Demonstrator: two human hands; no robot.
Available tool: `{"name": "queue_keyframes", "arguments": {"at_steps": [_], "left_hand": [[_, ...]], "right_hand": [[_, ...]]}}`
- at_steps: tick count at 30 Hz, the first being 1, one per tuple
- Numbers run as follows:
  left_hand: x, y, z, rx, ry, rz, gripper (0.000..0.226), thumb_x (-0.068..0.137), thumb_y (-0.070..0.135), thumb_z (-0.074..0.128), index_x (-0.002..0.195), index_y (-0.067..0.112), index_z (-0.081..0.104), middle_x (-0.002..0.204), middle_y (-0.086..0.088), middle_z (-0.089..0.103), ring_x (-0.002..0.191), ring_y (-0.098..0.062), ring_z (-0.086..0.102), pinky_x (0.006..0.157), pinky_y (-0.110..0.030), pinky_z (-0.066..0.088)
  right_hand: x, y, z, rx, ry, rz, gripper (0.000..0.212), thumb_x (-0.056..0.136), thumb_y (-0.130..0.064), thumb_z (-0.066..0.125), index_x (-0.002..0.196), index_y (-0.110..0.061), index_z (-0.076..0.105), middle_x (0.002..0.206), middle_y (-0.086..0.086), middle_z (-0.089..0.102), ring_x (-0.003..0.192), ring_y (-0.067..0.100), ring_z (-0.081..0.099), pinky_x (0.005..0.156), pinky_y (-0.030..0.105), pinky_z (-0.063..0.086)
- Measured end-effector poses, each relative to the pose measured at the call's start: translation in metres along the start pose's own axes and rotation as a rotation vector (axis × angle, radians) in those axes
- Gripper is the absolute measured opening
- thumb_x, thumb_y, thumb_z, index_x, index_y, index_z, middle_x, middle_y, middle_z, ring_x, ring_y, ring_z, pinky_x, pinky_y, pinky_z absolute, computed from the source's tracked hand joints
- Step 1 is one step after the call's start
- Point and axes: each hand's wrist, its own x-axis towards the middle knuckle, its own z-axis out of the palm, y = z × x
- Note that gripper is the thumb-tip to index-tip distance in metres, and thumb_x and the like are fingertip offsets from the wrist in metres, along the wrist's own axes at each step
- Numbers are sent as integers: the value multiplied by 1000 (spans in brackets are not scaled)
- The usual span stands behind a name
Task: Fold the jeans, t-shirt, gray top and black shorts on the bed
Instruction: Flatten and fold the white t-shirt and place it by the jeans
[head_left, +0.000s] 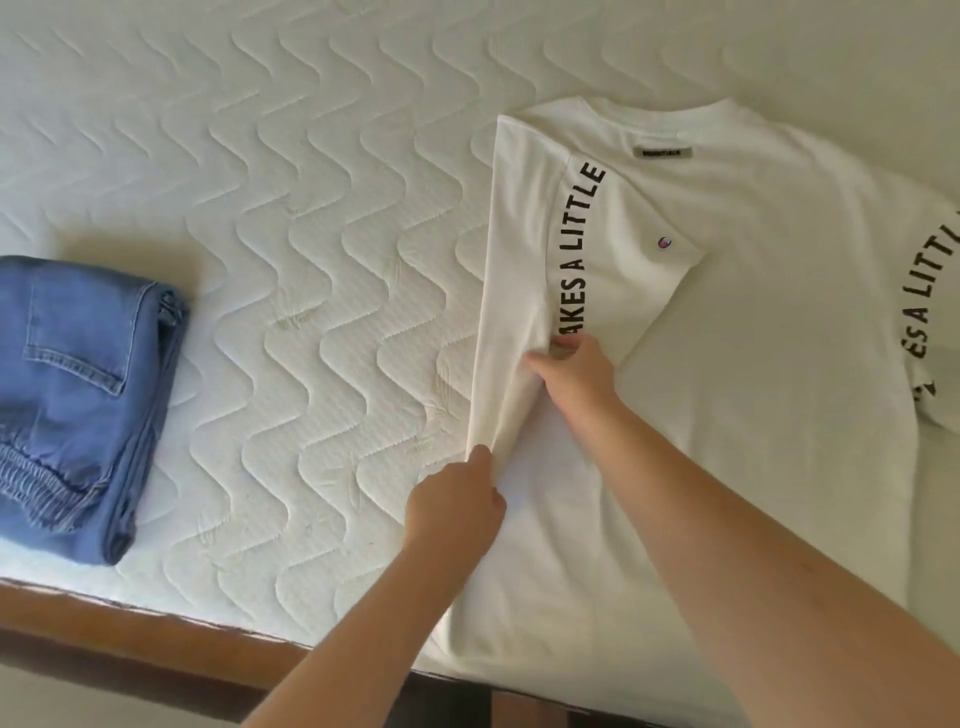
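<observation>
Both hands (571, 364) pinching t-shirt (753, 312), jeans (78, 389) folded

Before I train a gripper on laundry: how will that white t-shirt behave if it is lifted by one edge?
Probably floppy: the t-shirt creases and puckers where the left hand and right hand pinch its folded side. It looks thin and light, so it would likely drape and the fold fall open. On the quilted mattress it may bunch rather than slide.

White quilted mattress (291, 218) with wavy stitching, brown wooden bed frame (130, 639) along its near edge
</observation>
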Motion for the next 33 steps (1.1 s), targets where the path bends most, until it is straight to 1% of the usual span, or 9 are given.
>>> {"name": "queue_keyframes", "arguments": {"at_steps": [4,8,11,14,16,20,25,29,33], "left_hand": [[-17,31,20,-108,0,10,19,97,30,45,111,18,42,84,-3,55,85,-33,65,63,-32,39],[-30,36,38,-259,-58,4,28,99,41,47,113,18,52,96,-4,64,92,-27,64,73,-33,49],[-44,19,51,-406,203,-10,21,99,36,52,106,17,53,97,-1,59,86,-24,62,74,-40,52],[-50,-8,66,-514,361,-203,38,95,41,59,123,18,50,114,3,52,102,-19,52,88,-39,47],[-50,-24,73,-623,287,-344,42,92,45,62,123,20,50,114,6,51,105,-17,52,90,-36,46],[-42,-40,77,-688,51,-373,16,91,43,64,98,30,57,90,14,60,81,-9,59,61,-18,39],[-41,-50,74,-729,-23,-359,15,95,43,57,97,28,57,87,12,64,75,-8,60,56,-22,39],[-48,-56,76,-780,-3,-327,20,100,39,51,106,22,61,89,2,68,77,-21,65,65,-35,53],[-49,-63,78,-837,-46,-324,24,103,36,45,113,21,61,94,-6,70,84,-29,69,86,-47,57]], "right_hand": [[-12,10,-1,-271,-162,66,12,82,-23,66,86,-12,65,76,4,66,71,26,63,63,29,47],[-21,25,-15,-462,-60,-71,16,83,-24,62,90,-9,59,73,1,58,71,23,56,50,26,35],[-34,43,-26,-611,-110,-124,23,83,-29,66,89,-7,59,82,6,65,79,27,61,62,32,46],[-54,68,-30,-643,-154,-115,22,83,-31,67,86,-10,63,83,7,68,83,28,65,73,37,53],[-68,85,-30,-622,-165,-98,21,83,-32,67,85,-10,65,84,7,70,84,28,67,77,39,54],[-96,117,-22,-504,-275,8,20,83,-29,71,80,-11,64,78,6,69,78,30,68,72,40,55],[-124,144,-8,-427,-351,74,23,86,-30,69,99,-12,65,87,3,69,82,23,67,70,32,52],[-141,155,-13,-386,-253,13,19,91,-34,61,91,-16,57,77,-5,60,70,11,58,56,23,39],[-154,170,-24,-385,-283,23,26,90,-39,64,100,-14,61,89,2,68,84,21,64,74,36,51]]}}
